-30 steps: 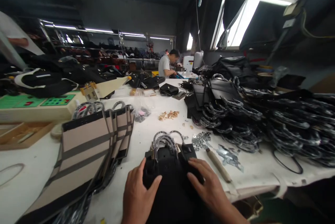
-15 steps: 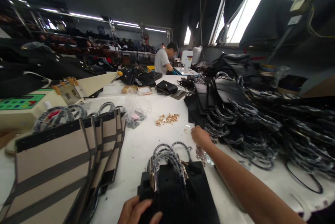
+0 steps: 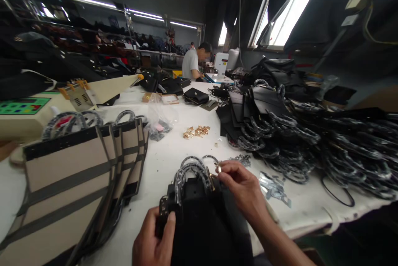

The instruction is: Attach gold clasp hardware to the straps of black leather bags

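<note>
A black bag with plastic-wrapped handles lies at the front of the white table. On its left side, my left hand pinches a black strap with metal holes between thumb and fingers. My right hand is closed on a small gold metal piece, just right of the handles and over the bag. A pile of gold fittings sits beyond the bag, with one loose gold piece nearer to it.
Striped bag panels stand at the left, beside a machine. Black bags with wrapped handles are heaped at the right. Silver plates lie right of my right hand. A person works at the far end.
My right hand has come back from the table by the loose gold piece to the bag, now with a gold piece. My left hand has taken hold of the black strap.
</note>
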`<state>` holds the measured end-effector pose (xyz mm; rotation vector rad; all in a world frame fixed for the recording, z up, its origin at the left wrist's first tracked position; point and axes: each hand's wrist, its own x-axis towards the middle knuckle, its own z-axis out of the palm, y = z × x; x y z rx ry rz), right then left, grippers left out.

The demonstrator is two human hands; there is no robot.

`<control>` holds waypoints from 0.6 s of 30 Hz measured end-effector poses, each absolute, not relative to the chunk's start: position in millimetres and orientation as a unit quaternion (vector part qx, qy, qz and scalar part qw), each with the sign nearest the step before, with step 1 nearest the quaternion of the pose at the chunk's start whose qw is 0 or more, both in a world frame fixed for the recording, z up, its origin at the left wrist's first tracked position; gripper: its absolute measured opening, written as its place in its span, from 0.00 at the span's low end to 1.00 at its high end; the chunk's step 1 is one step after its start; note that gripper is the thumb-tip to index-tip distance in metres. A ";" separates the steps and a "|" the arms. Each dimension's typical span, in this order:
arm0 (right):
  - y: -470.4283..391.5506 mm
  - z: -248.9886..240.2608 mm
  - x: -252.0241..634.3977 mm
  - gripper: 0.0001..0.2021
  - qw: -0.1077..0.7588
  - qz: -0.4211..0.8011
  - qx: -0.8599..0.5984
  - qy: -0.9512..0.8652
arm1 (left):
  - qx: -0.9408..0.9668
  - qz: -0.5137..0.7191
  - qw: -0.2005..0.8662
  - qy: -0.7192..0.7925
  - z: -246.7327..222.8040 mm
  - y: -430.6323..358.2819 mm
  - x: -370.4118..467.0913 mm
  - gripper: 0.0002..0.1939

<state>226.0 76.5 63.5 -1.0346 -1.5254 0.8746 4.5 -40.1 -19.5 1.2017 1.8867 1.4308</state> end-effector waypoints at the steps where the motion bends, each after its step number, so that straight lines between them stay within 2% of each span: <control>1: 53.5 61.6 219.6 0.10 0.520 0.392 -0.416 -0.635 | 0.432 0.520 0.245 0.694 -18.8 -42.3 2.8 0.21; 3: 17.1 52.6 207.8 0.07 0.488 0.411 -0.402 -0.656 | 0.425 0.516 0.249 0.701 -16.0 -47.5 -0.1 0.23; 6: -11.1 33.0 194.1 0.04 0.469 0.358 -0.364 -0.721 | 0.411 0.528 0.284 0.687 -8.1 -55.8 -1.0 0.29; 11: -12.2 18.2 186.7 0.18 0.442 0.301 -0.335 -0.775 | 0.260 0.650 0.370 0.611 0.6 -64.6 10.9 0.35; 14: -8.9 27.1 192.9 0.16 0.399 0.298 -0.351 -0.793 | 0.148 0.708 0.438 0.534 2.9 -67.3 23.0 0.32; 18: -15.3 42.4 199.8 0.12 0.346 0.351 -0.413 -0.765 | 0.117 0.745 0.482 0.446 11.1 -69.5 34.7 0.22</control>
